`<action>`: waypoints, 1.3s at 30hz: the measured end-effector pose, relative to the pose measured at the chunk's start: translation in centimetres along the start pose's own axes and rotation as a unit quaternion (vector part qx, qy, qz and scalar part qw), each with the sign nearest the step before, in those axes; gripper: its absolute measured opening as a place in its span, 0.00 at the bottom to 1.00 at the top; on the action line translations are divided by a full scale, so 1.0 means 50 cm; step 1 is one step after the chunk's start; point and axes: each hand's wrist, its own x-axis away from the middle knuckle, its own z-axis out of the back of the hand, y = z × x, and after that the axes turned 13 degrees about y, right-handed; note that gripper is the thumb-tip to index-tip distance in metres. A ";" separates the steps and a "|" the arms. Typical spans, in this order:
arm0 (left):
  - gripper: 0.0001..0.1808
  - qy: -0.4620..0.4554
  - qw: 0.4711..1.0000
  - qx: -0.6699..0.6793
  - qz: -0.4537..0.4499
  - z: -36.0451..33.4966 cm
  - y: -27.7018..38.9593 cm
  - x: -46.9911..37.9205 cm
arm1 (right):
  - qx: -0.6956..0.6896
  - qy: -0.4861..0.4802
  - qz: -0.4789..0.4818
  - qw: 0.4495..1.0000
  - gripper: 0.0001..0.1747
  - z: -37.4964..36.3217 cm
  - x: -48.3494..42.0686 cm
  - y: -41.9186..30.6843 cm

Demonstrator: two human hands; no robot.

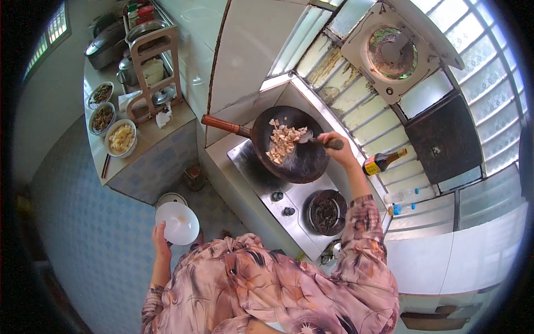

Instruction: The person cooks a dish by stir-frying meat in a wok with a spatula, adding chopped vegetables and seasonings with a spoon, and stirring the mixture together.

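Observation:
My right hand (343, 151) grips the wooden handle of a metal spatula (306, 136), its blade down inside a dark wok (311, 165). Beside the blade lies a heap of pale brown chopped food pieces (284, 141), spread over the wok's bottom. The wok sits over the far burner of a stainless steel gas stove (267, 179), its wooden handle pointing left. Low at my left side, my left hand (161, 238) holds a white bowl (178, 223) by its rim. Only a small brownish smear shows inside that bowl.
A second burner (327, 212) lies nearer me. Right of the stove stand a dark sauce bottle (384, 162) and small plastic bottles (402, 208). On the left counter, several bowls of food (121, 138) stand near chopsticks (106, 166) and a rack (154, 75). An exhaust fan (392, 52) hangs at the window.

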 end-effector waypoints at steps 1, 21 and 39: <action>0.23 -0.005 1.000 -0.003 -0.009 0.001 -0.003 -0.001 | -0.001 -0.002 0.002 1.000 0.18 -0.014 -0.015 -0.007; 0.22 -0.021 0.999 -0.016 -0.017 -0.011 0.023 0.014 | -0.103 0.131 0.021 0.986 0.16 -0.081 0.059 0.007; 0.22 -0.057 0.996 -0.067 0.018 -0.060 0.027 -0.038 | -0.007 0.233 0.063 0.970 0.12 -0.168 0.231 0.054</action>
